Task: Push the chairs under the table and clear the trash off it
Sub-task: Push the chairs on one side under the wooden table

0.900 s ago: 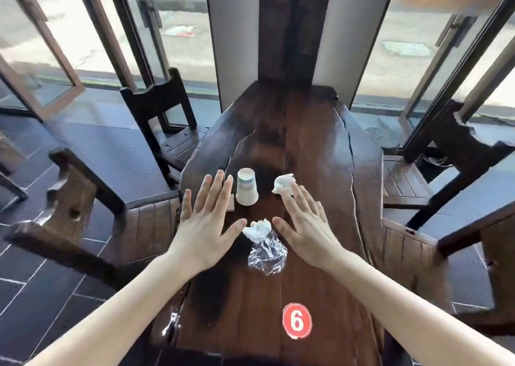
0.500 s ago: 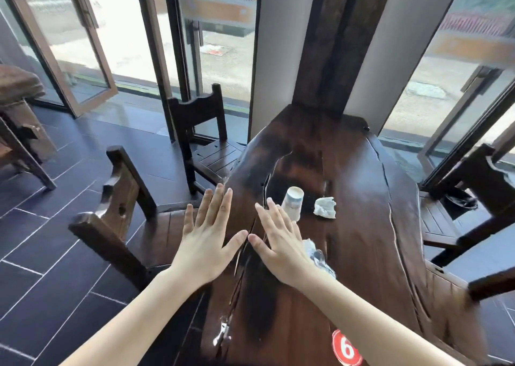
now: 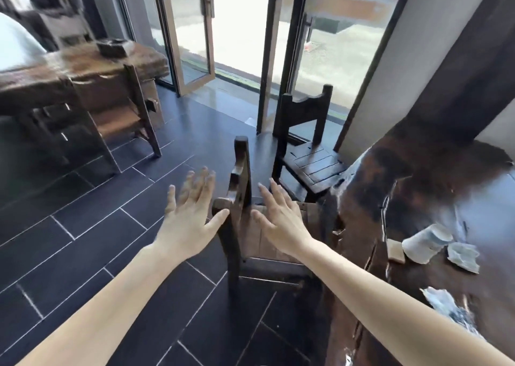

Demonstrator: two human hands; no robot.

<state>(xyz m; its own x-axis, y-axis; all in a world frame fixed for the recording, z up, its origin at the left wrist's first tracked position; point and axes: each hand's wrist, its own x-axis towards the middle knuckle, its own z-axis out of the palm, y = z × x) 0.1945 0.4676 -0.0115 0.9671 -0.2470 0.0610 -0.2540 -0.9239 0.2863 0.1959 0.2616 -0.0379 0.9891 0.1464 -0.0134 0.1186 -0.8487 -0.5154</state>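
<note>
Beside the table [image 3: 434, 187], two chairs [image 3: 239, 198], one cup [image 3: 426, 243], both hands' fingers [image 3: 195, 187] spread, empty.

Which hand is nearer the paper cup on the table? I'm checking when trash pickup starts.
Right hand, over the near chair's seat beside the table; the left hand is beyond the chair back, farther from the paper cup.
</note>
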